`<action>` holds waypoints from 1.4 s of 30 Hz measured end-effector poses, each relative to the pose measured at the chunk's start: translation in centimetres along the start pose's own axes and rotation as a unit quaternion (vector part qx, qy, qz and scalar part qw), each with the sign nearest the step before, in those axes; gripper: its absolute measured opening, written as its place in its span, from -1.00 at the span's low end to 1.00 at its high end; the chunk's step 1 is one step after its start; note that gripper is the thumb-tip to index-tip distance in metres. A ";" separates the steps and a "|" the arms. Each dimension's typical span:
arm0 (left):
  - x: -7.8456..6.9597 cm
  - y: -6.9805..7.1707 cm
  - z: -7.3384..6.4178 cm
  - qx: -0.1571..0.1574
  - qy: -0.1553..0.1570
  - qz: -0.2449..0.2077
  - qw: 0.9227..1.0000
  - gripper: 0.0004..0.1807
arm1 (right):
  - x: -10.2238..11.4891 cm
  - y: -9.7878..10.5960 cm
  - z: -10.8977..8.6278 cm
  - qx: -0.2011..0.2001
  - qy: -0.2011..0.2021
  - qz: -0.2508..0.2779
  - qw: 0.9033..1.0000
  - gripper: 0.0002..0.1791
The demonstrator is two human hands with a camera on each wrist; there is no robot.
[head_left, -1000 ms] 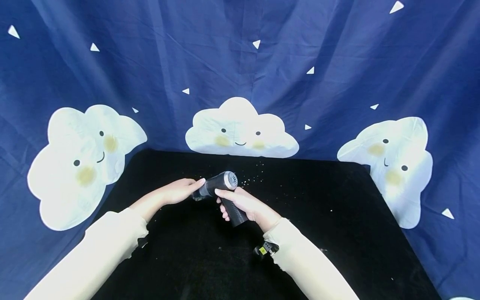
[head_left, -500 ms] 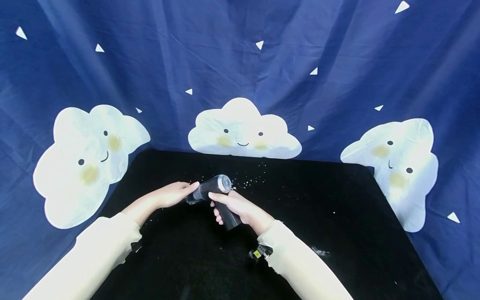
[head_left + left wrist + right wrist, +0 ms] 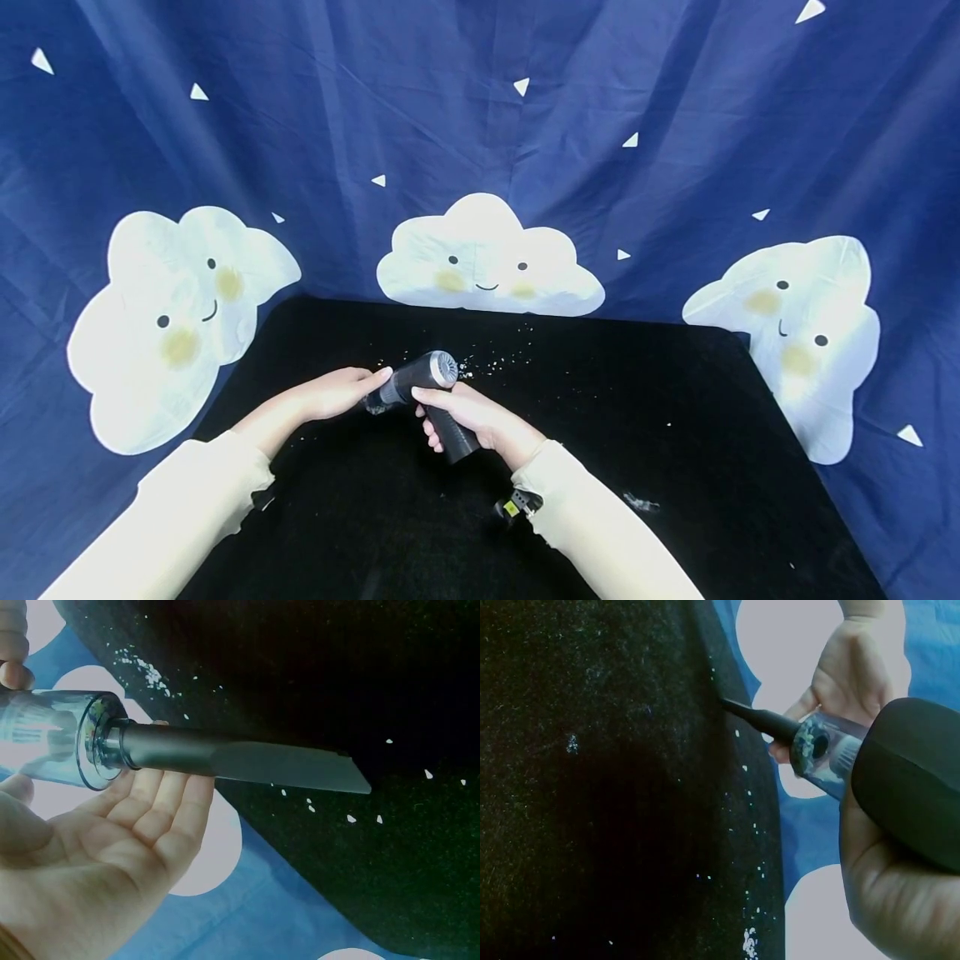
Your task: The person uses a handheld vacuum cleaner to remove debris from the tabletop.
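Observation:
In the head view my right hand (image 3: 474, 414) grips the black handle (image 3: 454, 437) of a cordless handheld vacuum cleaner (image 3: 417, 372), its silver vented end turned to the right. The left wrist view shows its clear dust cup (image 3: 49, 739) with bits inside and a flat, dark crevice nozzle (image 3: 255, 761) slanting over the black surface. My left hand (image 3: 127, 847), palm up, supports the front, its extended fingers passing behind the nozzle's base and the thumb at the cup. White crumbs (image 3: 153, 675) lie beyond the vacuum, and a few more lie near the nozzle tip.
A black-covered table (image 3: 600, 442) carries scattered white bits (image 3: 495, 364) toward its back and a whitish smear (image 3: 641, 503) on the right. Blue curtain (image 3: 330, 100) printed with clouds hangs around it. Dark gear with a yellow tag (image 3: 512, 507) sits under my right wrist.
Both hands and the vacuum have shifted left and slightly toward me, the nozzle end moving along the table. The holds look the same. The head view has turned a little left.

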State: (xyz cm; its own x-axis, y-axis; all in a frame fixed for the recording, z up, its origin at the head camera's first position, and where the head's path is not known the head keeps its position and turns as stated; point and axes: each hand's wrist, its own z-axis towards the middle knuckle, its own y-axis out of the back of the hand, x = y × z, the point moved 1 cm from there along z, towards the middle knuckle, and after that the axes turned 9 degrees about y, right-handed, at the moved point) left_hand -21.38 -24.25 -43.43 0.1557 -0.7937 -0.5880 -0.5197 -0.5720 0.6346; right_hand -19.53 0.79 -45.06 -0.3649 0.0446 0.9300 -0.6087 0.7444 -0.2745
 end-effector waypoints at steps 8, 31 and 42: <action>0.1 -0.4 -0.9 0.004 -0.001 0.019 1.000 -0.24 | 0.0 -0.1 -0.4 0.025 -0.016 0.004 1.000 -0.53; 1.1 -0.1 -1.7 0.008 -0.002 0.008 1.000 -0.27 | -0.7 -1.3 0.1 0.023 -0.003 0.005 1.000 -0.52; 1.6 0.2 -2.4 0.029 0.000 0.017 0.999 -0.29 | -0.8 -2.0 0.0 0.037 -0.014 0.013 0.999 -0.54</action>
State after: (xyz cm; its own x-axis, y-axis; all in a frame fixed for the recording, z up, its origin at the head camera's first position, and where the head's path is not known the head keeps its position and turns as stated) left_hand -19.21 -26.12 -43.07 0.1380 -0.8124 -0.5665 -0.5717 -0.5324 0.6243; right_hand -18.03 -0.70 -45.29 -0.4007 0.0431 0.9152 -0.6483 0.6925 -0.3165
